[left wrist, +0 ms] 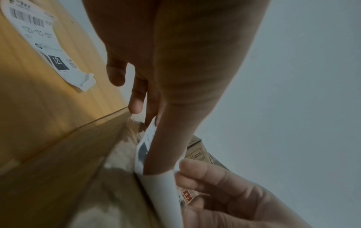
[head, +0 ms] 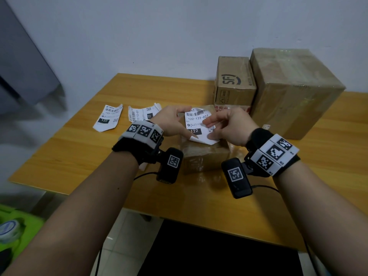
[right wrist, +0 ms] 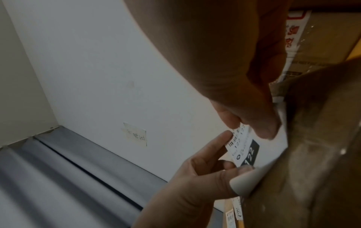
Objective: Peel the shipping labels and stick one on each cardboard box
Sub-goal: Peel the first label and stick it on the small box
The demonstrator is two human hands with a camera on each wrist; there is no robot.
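A white shipping label (head: 197, 122), printed 122-122-C07, is held over a small cardboard box (head: 206, 155) wrapped in clear tape at the middle of the wooden table (head: 79, 156). My left hand (head: 180, 121) pinches the label's left side, thumb along its edge. My right hand (head: 211, 127) pinches its right side. The label's lower left corner curls up. In the right wrist view the label (right wrist: 252, 148) lies against the box (right wrist: 316, 169). Behind stand an SF-marked box (head: 233, 84) and a large box (head: 292, 90). Two more labels (head: 108, 120) (head: 142, 114) lie flat to the left.
A grey cabinet (head: 23, 66) stands at far left against the white wall. A green surface with a tape roll (head: 11, 229) sits at lower left, below table height. Bare tabletop stretches left and in front of the small box.
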